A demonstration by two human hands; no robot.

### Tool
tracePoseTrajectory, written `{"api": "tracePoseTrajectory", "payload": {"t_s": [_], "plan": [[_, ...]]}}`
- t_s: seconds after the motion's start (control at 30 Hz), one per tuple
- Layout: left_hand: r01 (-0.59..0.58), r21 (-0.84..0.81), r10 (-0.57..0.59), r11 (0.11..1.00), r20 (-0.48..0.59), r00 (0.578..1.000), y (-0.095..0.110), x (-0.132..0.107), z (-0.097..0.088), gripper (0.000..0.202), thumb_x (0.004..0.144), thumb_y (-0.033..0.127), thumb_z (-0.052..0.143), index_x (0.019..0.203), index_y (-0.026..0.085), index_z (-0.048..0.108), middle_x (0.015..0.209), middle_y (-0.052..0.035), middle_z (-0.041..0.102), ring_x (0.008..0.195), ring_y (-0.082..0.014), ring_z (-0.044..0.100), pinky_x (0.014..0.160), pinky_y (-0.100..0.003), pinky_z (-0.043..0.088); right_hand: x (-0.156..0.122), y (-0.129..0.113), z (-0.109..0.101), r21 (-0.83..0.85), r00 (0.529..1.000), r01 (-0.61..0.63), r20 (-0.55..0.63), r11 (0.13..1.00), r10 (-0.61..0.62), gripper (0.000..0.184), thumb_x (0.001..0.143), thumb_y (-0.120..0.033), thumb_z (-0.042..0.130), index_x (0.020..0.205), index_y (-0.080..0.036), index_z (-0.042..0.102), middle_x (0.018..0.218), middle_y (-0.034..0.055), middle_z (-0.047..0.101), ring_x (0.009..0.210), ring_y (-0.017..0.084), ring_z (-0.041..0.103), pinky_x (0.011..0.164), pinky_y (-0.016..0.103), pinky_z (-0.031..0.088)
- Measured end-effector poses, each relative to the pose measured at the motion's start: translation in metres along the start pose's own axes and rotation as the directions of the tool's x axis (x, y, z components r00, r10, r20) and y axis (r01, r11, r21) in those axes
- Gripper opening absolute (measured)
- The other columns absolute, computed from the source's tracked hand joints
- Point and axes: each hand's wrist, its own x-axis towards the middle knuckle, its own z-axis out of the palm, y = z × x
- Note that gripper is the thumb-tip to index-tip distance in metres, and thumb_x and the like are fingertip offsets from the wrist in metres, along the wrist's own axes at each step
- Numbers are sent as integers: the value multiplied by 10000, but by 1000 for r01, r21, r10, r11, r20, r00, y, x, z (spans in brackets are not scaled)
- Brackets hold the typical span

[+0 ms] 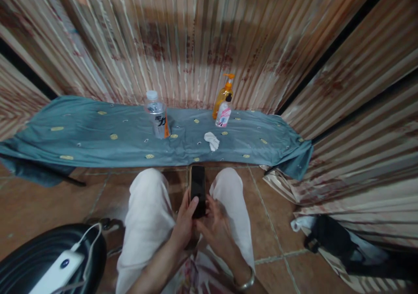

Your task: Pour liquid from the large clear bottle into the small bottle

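Observation:
A dark smartphone (197,184) stands upright between my knees, its black screen towards me. My left hand (185,219) is closed around its lower left side, the thumb lying over the screen. On the other side, my right hand (216,223) is at the phone's lower right edge with fingers bent, some touching it; its grip is partly hidden. A metal bangle (245,281) circles my right wrist. Just beyond the phone, a crumpled white tissue (212,141) lies on a low bench draped in green cloth (130,148).
On the bench stand a clear drink bottle (159,118), an orange pump bottle (223,98) and a smaller pink-and-white pump bottle (224,113). A white power bank (57,274) with a cable rests on a black coil (35,242) at lower left. Striped curtains (183,41) hang behind.

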Motion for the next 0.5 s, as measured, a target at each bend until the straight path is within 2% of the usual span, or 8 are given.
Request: {"api": "tracePoseTrajectory", "payload": {"t_s": [0.03, 0.1, 0.17, 0.23, 0.27, 0.33, 0.4, 0.5], "plan": [[-10, -7, 10, 1000, -50, 999, 3, 0, -5, 655, 714, 518, 753, 1315, 309, 598, 1346, -77, 635, 1310, -298, 545, 1059, -397, 459, -1, -1, -1, -10, 1000, 12, 18, 1000, -12, 607, 818, -342, 653, 1398, -270, 488, 1271, 98, 675, 1062, 257, 692, 928, 440, 578], [-17, -47, 13, 999, -86, 996, 11, 0, -11, 651, 698, 542, 764, 1267, 259, 626, 1286, -98, 666, 1247, -318, 591, 1022, -415, 484, 2, -2, -8, -14, 999, 35, 5, 999, -35, 440, 888, -383, 572, 1315, -277, 573, 1231, 87, 699, 1038, 242, 696, 927, 420, 566], [-6, -117, -4, 993, -81, 997, 20, -2, -13, 689, 676, 552, 782, 1264, 232, 619, 1239, -114, 686, 1181, -333, 628, 961, -430, 518, 10, -4, -17, 11, 996, 51, -77, 999, -50, 320, 929, -399, 499, 1178, -281, 660, 1111, 65, 739, 954, 216, 703, 880, 383, 563], [46, -155, -57, 987, -72, 996, 27, -7, -11, 694, 704, 539, 772, 1290, 211, 600, 1188, -115, 705, 1105, -318, 663, 899, -414, 541, 23, -5, -24, 88, 988, 32, -155, 996, -18, 302, 929, -424, 490, 1049, -250, 706, 847, 29, 737, 699, 167, 662, 699, 310, 551], [60, -180, -73, 982, -66, 995, 30, -11, -10, 685, 716, 544, 761, 1283, 193, 603, 1152, -116, 716, 1063, -309, 677, 865, -400, 551, 29, -5, -27, 148, 991, 19, -137, 989, 1, 299, 907, -438, 523, 996, -230, 718, 726, 4, 697, 594, 143, 603, 609, 276, 516], [75, -220, -96, 972, -85, 992, 35, -20, -6, 628, 707, 514, 773, 1221, 179, 637, 1027, -92, 741, 939, -282, 706, 778, -360, 565, 41, -6, -27, 288, 988, -19, -141, 958, 62, 272, 829, -456, 615, 774, -206, 707, 544, -40, 575, 491, 106, 488, 505, 231, 427], [110, -222, -134, 969, -99, 986, 40, -29, -2, 525, 730, 497, 760, 1134, 173, 674, 884, -63, 743, 782, -249, 711, 676, -329, 563, 49, -8, -21, 459, 982, -90, -109, 884, 157, 278, 738, -456, 699, 632, -204, 655, 479, -61, 515, 449, 83, 422, 461, 209, 370], [126, -266, -152, 956, -81, 985, 44, -41, 8, 439, 723, 468, 773, 1029, 161, 701, 795, -43, 733, 674, -211, 695, 595, -281, 543, 48, -15, -3, 729, 962, -139, -62, 670, 267, 251, 607, -403, 781, 757, -218, 701, 660, -31, 677, 541, 105, 543, 527, 216, 452]]}}
